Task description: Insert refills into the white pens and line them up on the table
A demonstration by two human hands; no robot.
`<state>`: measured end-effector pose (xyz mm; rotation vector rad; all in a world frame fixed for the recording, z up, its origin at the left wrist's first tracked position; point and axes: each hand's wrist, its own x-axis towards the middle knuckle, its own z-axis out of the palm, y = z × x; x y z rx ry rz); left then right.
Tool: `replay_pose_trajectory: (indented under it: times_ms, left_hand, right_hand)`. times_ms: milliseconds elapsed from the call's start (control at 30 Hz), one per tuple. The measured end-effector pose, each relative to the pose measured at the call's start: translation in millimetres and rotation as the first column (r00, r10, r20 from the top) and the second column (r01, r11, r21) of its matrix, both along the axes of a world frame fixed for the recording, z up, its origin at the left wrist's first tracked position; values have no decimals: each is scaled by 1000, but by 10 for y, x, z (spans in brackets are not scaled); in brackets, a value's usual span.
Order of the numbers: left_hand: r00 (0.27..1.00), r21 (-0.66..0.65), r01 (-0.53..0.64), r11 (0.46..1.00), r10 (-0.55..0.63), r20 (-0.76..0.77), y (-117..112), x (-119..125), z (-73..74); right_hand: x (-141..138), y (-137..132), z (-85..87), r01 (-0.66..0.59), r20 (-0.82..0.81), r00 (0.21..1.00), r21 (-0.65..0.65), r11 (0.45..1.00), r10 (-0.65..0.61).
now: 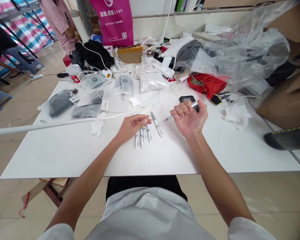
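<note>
My right hand [190, 120] is wrapped around a white-and-grey ballpoint pen [168, 118], palm turned up. The pen's tip points left and its far end shows near my thumb. My left hand [132, 126] lies low over the table with its fingers stretched out and nothing gripped in them. Under and beside those fingers, several similar pens [141, 138] lie side by side, their upper ends partly hidden. A single pen [156, 124] lies slanted between my two hands. Just behind my right hand is a dark device with a screen [187, 98], partly covered by the fingers.
Bagged dark items [61, 103], a white plastic pouch [151, 78], cables and a cardboard box [130, 54] crowd the table's back. A red bag [207, 83] and clear plastic wrap [250, 53] lie at right. A white rod [52, 126] crosses the left side. Another person [57, 23] stands back left.
</note>
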<state>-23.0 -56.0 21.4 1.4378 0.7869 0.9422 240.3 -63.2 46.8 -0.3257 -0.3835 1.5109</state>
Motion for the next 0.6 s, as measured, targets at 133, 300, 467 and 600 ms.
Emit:
replay_pose_trajectory:
  times_ms: [133, 300, 467, 600]
  left_hand:
    - [993, -76, 97, 992, -91, 79, -48, 36, 39]
    - [961, -236, 223, 946, -173, 215, -88, 77, 88]
    - [959, -298, 225, 928, -157, 237, -89, 86, 76]
    - [957, -383, 229, 895, -134, 258, -87, 79, 99]
  right_hand:
    - [-59, -44, 57, 48, 130, 990, -10, 999, -46]
    - [-197, -117, 102, 20, 299, 954, 29, 999, -28]
    - [-328, -166, 119, 14, 381, 924, 39, 999, -28]
    - [-390, -198, 125, 41, 464, 882, 87, 995, -77]
